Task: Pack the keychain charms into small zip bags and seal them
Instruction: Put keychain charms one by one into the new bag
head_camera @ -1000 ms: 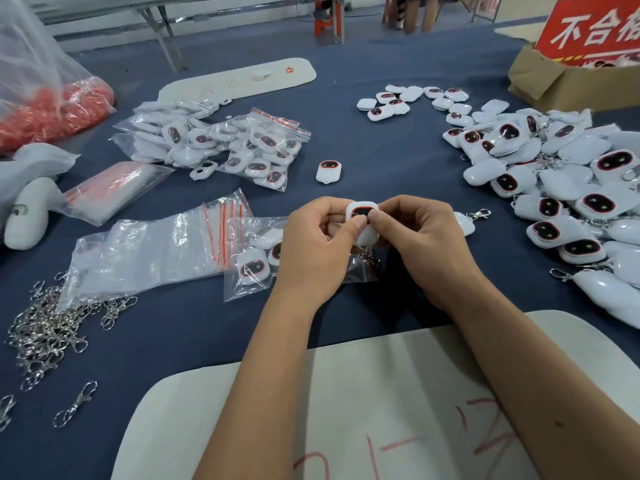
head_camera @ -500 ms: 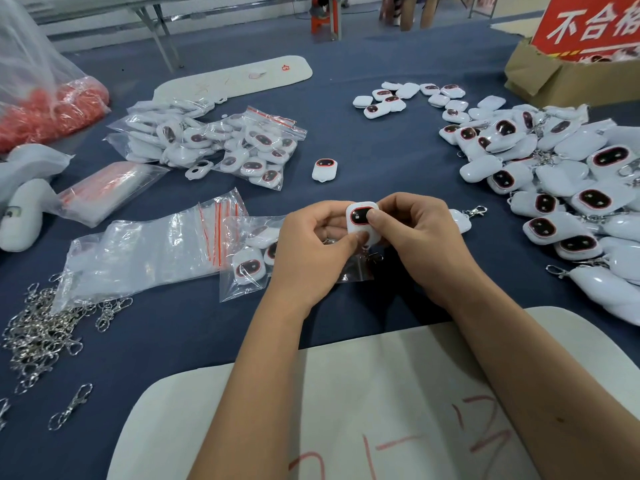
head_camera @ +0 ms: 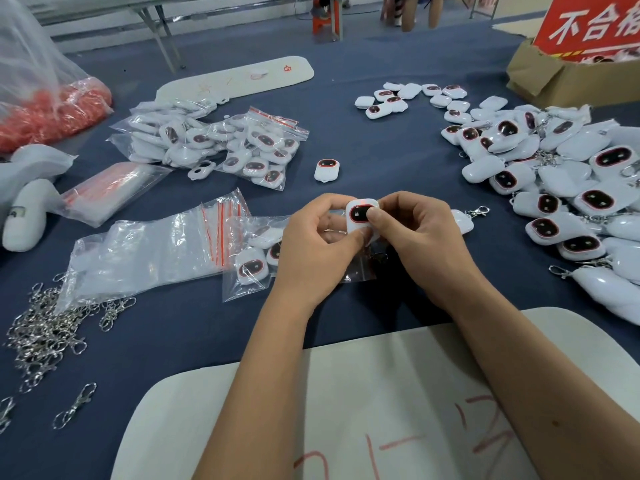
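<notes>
Hands meet above the blue surface in the head view: left hand and right hand both pinch one white charm, dark face up, between their fingertips. Under them lies a part-filled zip bag; loose charms are heaped to the right.

only thing i can really read is white 不合 on the red sign in the cardboard box, plus unreadable red scribbles on the white board.
</notes>
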Demonstrator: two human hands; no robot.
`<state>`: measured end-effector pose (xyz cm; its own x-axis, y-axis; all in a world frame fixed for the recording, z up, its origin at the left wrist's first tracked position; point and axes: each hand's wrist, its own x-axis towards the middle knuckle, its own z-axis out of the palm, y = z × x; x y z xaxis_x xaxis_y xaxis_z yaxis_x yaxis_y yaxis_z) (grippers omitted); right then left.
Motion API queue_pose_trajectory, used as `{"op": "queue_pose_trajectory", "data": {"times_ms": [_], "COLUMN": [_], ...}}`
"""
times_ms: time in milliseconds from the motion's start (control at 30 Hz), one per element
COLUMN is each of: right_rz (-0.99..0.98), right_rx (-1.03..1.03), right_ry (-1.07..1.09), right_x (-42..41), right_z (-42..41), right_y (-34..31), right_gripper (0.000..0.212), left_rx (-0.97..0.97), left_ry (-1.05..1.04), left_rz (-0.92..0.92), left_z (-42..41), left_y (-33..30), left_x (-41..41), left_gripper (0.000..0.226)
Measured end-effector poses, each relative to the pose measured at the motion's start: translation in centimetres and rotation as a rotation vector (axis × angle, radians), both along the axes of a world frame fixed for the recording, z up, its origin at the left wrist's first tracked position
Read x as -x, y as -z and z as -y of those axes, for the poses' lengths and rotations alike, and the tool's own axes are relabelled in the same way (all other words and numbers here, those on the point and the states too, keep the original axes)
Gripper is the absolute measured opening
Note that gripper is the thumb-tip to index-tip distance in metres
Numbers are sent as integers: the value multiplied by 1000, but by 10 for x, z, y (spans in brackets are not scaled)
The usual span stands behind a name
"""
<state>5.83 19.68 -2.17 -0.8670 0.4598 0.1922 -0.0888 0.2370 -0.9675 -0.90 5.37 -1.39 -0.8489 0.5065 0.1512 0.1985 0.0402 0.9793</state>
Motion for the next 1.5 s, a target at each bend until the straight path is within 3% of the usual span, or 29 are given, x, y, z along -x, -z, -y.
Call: {"op": "queue_pose_trajectory", "data": {"times_ms": [367, 667, 867, 967, 1133, 1267, 1500], "right_rz": [-71, -35, -116, -150, -134, -122, -102], "right_rx": [38, 31, 178, 244, 285, 274, 228], "right_ry": [-91, -142, -213, -81, 245, 307, 364], "right_x": [-1, 0, -1, 2, 6, 7, 5], "right_z": [3, 4, 0, -4, -8, -7, -8], "right_y": [0, -1, 1, 3, 5, 6, 5], "right_gripper": [18, 25, 17, 11, 14, 9, 16], "left_rx": [-154, -412, -263, -212, 232, 393, 412], "left_ry": [-18, -187, -181, -163, -286, -290, -322], "left_rz": [142, 232, 76, 3, -286, -370, -356], "left_z": [-2, -1, -6, -10, -14, -15, -12], "left_y": [-2, -8, -5, -3, 4, 7, 7], "left_x": [-2, 0, -4, -4, -5, -8, -6], "left_gripper": [22, 20, 22, 23, 30, 51, 18]}}
